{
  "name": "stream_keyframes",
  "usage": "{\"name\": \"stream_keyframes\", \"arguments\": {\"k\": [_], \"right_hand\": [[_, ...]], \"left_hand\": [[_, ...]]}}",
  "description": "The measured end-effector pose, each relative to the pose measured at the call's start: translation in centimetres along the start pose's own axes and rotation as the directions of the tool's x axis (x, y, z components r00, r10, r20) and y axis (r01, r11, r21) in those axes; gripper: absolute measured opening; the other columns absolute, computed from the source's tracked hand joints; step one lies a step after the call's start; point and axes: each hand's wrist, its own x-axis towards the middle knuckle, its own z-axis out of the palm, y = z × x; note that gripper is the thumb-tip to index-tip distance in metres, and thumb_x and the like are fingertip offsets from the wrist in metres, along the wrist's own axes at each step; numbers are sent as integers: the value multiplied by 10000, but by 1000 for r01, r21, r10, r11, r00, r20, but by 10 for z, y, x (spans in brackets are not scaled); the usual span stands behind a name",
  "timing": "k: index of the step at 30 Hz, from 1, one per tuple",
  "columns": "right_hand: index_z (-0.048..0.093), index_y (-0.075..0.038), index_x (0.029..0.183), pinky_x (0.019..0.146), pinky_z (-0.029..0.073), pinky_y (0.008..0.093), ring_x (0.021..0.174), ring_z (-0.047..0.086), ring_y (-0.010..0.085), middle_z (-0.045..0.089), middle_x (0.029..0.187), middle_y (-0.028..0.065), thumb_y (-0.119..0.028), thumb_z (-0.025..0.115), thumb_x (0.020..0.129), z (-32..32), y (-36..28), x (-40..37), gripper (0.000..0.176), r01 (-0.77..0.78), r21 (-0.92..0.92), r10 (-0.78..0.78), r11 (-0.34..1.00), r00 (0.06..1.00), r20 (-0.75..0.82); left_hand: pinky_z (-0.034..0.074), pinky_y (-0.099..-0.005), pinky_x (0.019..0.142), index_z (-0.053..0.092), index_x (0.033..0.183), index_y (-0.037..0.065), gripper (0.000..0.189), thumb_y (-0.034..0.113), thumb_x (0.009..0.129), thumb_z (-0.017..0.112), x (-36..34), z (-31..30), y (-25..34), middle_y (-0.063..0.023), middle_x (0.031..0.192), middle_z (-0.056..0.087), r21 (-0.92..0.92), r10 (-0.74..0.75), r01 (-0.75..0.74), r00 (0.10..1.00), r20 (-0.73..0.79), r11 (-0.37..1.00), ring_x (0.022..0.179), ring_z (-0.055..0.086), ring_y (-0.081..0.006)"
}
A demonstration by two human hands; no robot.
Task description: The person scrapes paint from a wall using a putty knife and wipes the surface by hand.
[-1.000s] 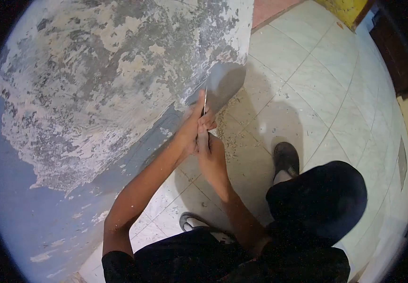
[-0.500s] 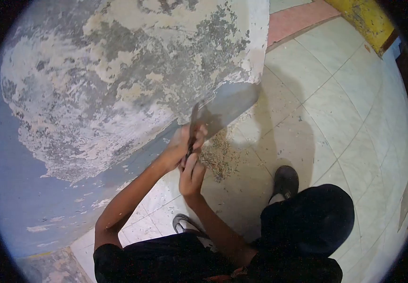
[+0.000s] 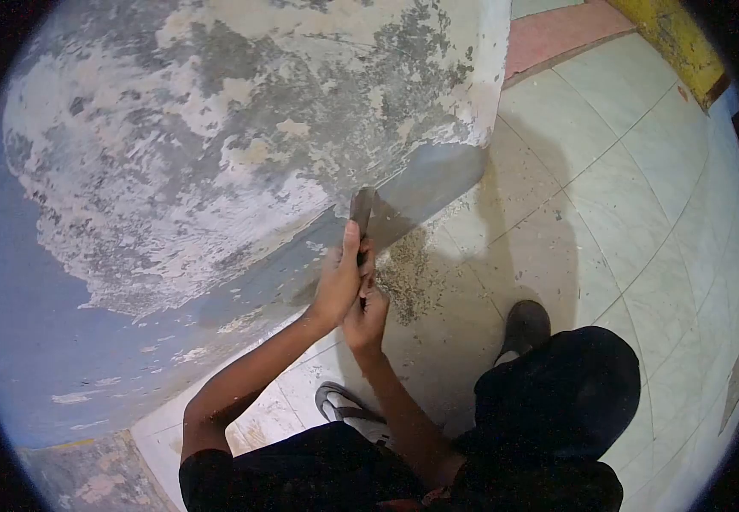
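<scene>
A scraper-like tool (image 3: 362, 205) with a flat, dark blade is held against the wall (image 3: 267, 145), at the border between bare, flaking plaster and blue paint. My left hand (image 3: 341, 277) wraps round its upper part, with the thumb stretched along the blade. Just below, my right hand (image 3: 367, 319) is closed round the dark handle. The two hands touch or nearly touch. Part of the handle is hidden by my fingers. Paint flakes (image 3: 410, 277) lie on the floor to the right of my hands.
The tiled floor (image 3: 625, 188) spreads to the right, under my sandalled feet (image 3: 527, 328). The wall's corner edge (image 3: 490, 94) stands at upper centre. Beyond it are a pink strip (image 3: 557, 38) and a yellow painted surface (image 3: 681, 38).
Both hands and the tool have shifted a little to the right. The blade has turned to show more of its flat face, and my left thumb now lies along it.
</scene>
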Motion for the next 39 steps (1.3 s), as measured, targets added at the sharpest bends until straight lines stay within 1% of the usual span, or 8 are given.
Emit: {"name": "stream_keyframes", "arguments": {"k": [6,8,10,12,16,20,24,39], "right_hand": [[502,5,724,500,371,245,607,487,79,543,676,36,-159,506,887,-3,-1,5,232,-50,-78,49,996,999,-5],[506,-10,741,455,354,233,566,475,65,532,661,25,-183,509,892,-7,-17,16,230,-111,-87,113,990,994,13],[512,-38,802,392,309,215,484,427,40,497,631,-6,-222,516,895,-23,-53,39,206,-267,250,292,931,954,-69],[523,-27,749,417,337,259,445,421,74,527,628,19,-255,493,911,-46,-75,65,281,-329,295,378,897,917,-126],[536,7,843,528,393,257,597,484,89,534,723,3,-274,491,917,-56,-74,66,294,-100,307,185,946,947,-261],[544,7,885,641,409,265,731,495,99,544,801,9,-229,482,914,-17,-44,31,245,-173,251,228,952,951,-209],[511,22,792,636,390,248,720,468,89,520,768,12,-177,462,919,28,-7,-20,241,-148,170,175,974,972,-155],[461,-37,693,491,311,222,567,405,55,465,637,-23,-102,461,907,16,-15,4,224,-178,62,185,982,973,-139]], "left_hand": [[266,-246,385,410,707,86,614,647,880,228,2,5,6,20,520,326,76,27,-23,998,-50,997,407,315,-82],[268,-257,389,391,657,97,634,671,865,220,19,8,20,20,525,334,175,20,-39,994,111,984,420,316,-83],[287,-271,410,372,611,100,656,697,845,235,40,36,28,20,538,348,243,66,-77,996,51,967,427,319,-98],[400,-379,552,462,622,-14,746,686,835,318,50,69,45,-54,540,416,157,72,-83,995,71,984,578,461,-213],[388,-368,549,452,585,-9,743,678,838,326,47,95,46,-60,546,413,166,182,-199,977,114,966,591,430,-179],[335,-365,522,420,569,31,703,664,854,308,35,45,11,-33,560,390,251,222,-225,974,41,942,569,375,-159],[319,-268,459,412,604,89,626,646,869,305,-3,-13,2,20,545,321,18,-113,115,991,-78,993,485,296,-105],[272,-265,398,500,830,28,619,617,874,318,14,-2,14,0,560,379,32,-182,186,979,-95,982,420,286,-94]]}}
